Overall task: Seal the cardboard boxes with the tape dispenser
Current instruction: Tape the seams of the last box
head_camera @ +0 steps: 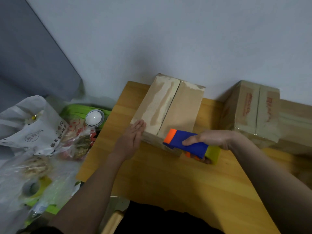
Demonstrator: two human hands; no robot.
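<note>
Our right hand (214, 138) grasps the tape dispenser (187, 143) at the near end of the box (168, 112); its seam runs away from us, left hand (130, 139) flat, released, steadying it.

Box (168, 112) sat on table (168, 179), near wall. Second box (253, 110) stood right of it. Bags (33, 132) and bowl (94, 118) lay left of table.

Red print on the taped box (253, 107) and dark characters on the white bag (33, 132) are too blurred to read.
</note>
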